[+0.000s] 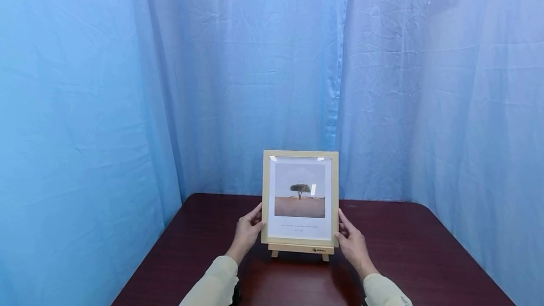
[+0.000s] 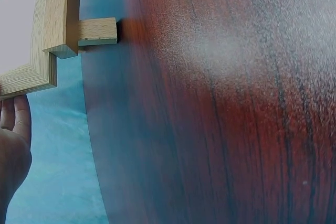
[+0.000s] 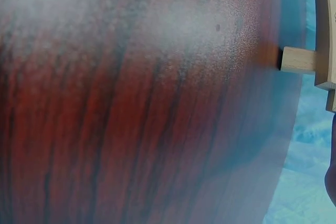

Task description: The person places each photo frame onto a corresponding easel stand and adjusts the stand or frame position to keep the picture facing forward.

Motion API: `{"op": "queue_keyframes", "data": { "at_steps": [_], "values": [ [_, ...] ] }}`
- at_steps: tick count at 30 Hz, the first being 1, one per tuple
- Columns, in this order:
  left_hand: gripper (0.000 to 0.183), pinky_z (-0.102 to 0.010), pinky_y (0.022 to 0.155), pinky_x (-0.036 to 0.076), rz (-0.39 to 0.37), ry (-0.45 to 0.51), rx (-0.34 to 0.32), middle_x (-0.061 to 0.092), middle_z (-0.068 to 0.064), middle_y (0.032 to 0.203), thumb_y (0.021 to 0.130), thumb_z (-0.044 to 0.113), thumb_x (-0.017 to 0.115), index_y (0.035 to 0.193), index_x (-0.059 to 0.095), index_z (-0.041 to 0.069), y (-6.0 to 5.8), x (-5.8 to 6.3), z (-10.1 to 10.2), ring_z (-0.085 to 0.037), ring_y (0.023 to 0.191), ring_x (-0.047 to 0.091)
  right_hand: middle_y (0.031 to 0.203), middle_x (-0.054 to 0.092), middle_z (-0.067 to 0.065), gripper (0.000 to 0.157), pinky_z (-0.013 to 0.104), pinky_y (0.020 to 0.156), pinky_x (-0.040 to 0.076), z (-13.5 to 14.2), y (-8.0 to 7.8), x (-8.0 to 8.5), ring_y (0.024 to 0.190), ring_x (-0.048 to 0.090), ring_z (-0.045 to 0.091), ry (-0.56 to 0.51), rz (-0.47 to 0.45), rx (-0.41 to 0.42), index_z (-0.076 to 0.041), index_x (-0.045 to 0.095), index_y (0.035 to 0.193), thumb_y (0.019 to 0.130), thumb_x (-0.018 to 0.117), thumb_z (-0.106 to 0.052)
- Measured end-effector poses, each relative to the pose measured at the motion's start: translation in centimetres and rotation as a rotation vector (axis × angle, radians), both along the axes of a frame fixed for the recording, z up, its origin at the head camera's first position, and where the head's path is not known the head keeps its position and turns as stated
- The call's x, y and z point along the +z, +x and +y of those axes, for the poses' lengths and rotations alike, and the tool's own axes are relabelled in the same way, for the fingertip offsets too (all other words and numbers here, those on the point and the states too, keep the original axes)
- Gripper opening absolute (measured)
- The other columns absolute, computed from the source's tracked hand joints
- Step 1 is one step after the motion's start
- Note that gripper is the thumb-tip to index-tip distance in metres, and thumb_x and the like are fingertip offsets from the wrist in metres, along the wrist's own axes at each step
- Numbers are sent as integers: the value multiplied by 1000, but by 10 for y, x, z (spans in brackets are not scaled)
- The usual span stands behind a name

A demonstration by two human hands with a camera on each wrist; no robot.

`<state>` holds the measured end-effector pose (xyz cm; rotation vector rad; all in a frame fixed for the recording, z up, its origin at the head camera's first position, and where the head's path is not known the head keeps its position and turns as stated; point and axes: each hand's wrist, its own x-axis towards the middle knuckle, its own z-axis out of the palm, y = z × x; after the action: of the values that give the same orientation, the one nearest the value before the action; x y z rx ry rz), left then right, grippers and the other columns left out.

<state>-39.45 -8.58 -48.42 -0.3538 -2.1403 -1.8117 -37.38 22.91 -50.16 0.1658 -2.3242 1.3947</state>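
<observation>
A picture frame with a light wood border and a print of a tree stands upright on a small wooden easel. My left hand grips its left edge low down, thumb at the front. On the opposite edge my right hand holds the frame the same way. The frame's bottom edge sits right at the easel's ledge, and the rest of the easel is hidden behind it. In the left wrist view, fingers lie against the frame's side. The right wrist view catches only a bit of that hand, near an easel foot.
The easel stands on a dark red wood-grain table with rounded far corners. Blue curtains hang behind the table and along both sides. Light reflects off the glass and the tabletop.
</observation>
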Motion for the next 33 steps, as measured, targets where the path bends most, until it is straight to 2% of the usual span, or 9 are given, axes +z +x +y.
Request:
{"op": "queue_keyframes", "data": {
  "at_steps": [8, 10, 13, 19, 25, 33],
  "values": [
    [55, -32, 75, 56, 18, 1, 7, 68, -21, 108, 89, -10, 66, 141, 55, 2, 6, 6, 1, -31, 95, 64, 117, 66, 22, 72, 24, 73, 52, -1, 1, 0, 97, 62, 28, 10, -18, -12, -13, 40, 153, 89, 60, 12],
    [55, -32, 76, 56, 5, -2, 9, 68, -21, 108, 89, -11, 65, 141, 55, 3, 5, 6, 1, -31, 96, 64, 117, 66, 21, 72, 24, 73, 52, -1, 1, 1, 97, 62, 28, 14, -25, -16, -14, 39, 153, 89, 59, 12],
    [56, -28, 75, 56, -4, -2, 13, 69, -18, 108, 88, -10, 66, 140, 57, 6, -3, -1, -1, -27, 95, 65, 119, 66, 21, 72, 24, 73, 52, -2, 2, 1, 98, 62, 28, 15, -26, -19, -14, 39, 153, 89, 59, 11],
    [56, -34, 79, 56, -15, -19, 24, 69, -18, 108, 88, -11, 66, 140, 57, 6, -6, -1, -2, -29, 97, 64, 122, 65, 21, 71, 24, 74, 52, -3, 2, 2, 98, 62, 28, 5, -15, -14, -14, 41, 153, 89, 60, 10],
    [56, -40, 85, 56, -24, -39, 16, 68, -21, 113, 90, -8, 65, 143, 51, 0, -6, -1, -6, -32, 101, 65, 126, 62, 24, 71, 29, 76, 54, -2, 4, 1, 105, 64, 33, 25, -28, -12, -12, 37, 155, 91, 61, 7],
    [51, -43, 85, 55, -9, -93, 78, 68, -22, 113, 93, -2, 63, 142, 52, -1, -5, 2, -19, -32, 101, 66, 120, 66, 20, 67, 33, 77, 55, 1, 6, 3, 104, 66, 33, 22, -1, -46, -11, 40, 153, 92, 67, -2]
  ]
}}
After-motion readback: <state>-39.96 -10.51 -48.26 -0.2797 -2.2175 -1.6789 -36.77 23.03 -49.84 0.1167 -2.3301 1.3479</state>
